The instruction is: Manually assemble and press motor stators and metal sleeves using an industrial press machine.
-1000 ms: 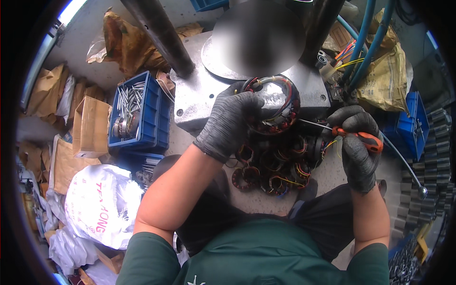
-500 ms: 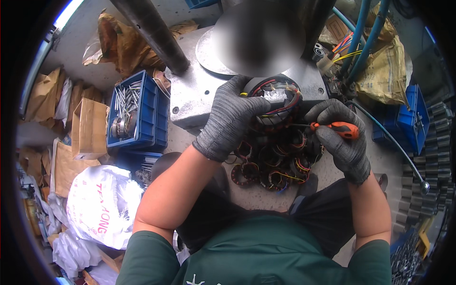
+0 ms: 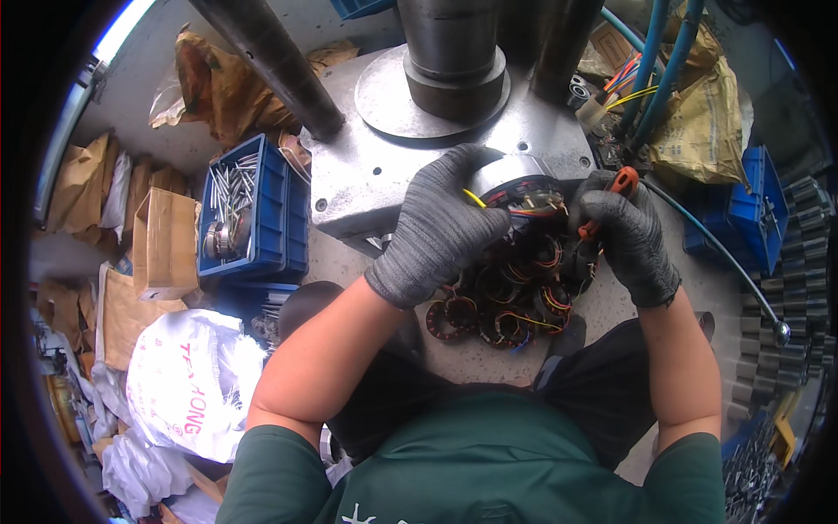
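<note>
My left hand [image 3: 447,229], in a grey knit glove, grips a round motor stator [image 3: 515,177] at the front edge of the metal press table. A smooth silver side of the stator faces up, and coloured wires and windings show on the side toward me. My right hand [image 3: 624,229], gloved alike, is closed around a screwdriver [image 3: 622,183] with an orange and black handle. It is held upright just right of the stator; its tip is hard to make out. Below the stator, several wound stators [image 3: 511,297] with coloured leads lie piled on the floor.
The press table [image 3: 349,179] carries a round plate [image 3: 384,105] under a thick ram [image 3: 449,44], with dark columns beside it. Blue bins [image 3: 284,205] of metal shafts stand left, near a cardboard box [image 3: 166,236] and white sack [image 3: 188,384]. Right are a hose [image 3: 724,253] and stacked metal parts [image 3: 777,323].
The stator has tipped, so its silver side now faces up rather than its wired face. My right hand has turned the screwdriver from level to upright. The blurred ram now looks sharp.
</note>
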The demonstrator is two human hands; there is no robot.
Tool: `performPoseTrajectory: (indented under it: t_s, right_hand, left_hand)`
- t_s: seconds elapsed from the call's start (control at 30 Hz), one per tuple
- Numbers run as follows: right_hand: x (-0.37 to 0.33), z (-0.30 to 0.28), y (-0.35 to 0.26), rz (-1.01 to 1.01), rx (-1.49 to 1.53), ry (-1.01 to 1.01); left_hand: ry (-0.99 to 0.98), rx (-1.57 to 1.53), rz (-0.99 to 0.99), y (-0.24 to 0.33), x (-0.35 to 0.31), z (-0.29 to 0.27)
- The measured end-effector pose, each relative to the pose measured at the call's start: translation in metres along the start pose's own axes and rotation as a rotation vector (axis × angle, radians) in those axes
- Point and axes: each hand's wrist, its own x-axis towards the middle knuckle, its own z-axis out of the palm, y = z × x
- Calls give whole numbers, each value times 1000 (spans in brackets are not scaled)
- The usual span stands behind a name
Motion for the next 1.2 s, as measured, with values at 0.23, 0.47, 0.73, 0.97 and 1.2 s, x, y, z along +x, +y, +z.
performPoseTrajectory:
  t_s: [0.23,0.47,0.73,0.97,1.2]
  right_hand:
    - [-5,8,5,-231,178,43]
    - [-8,17,8,-325,196,-62]
    - [-9,25,16,-379,199,-84]
    - [-11,26,18,-335,494,-148]
    - [-9,18,18,-370,362,-95]
  left_hand:
    - [80,-347,-131,-5,6,-14]
    - [5,-637,-300,-3,5,-21]
    - [20,-742,-309,3,4,-20]
    - [51,-760,-346,-5,5,-22]
    - [73,-710,-277,-1,5,-22]
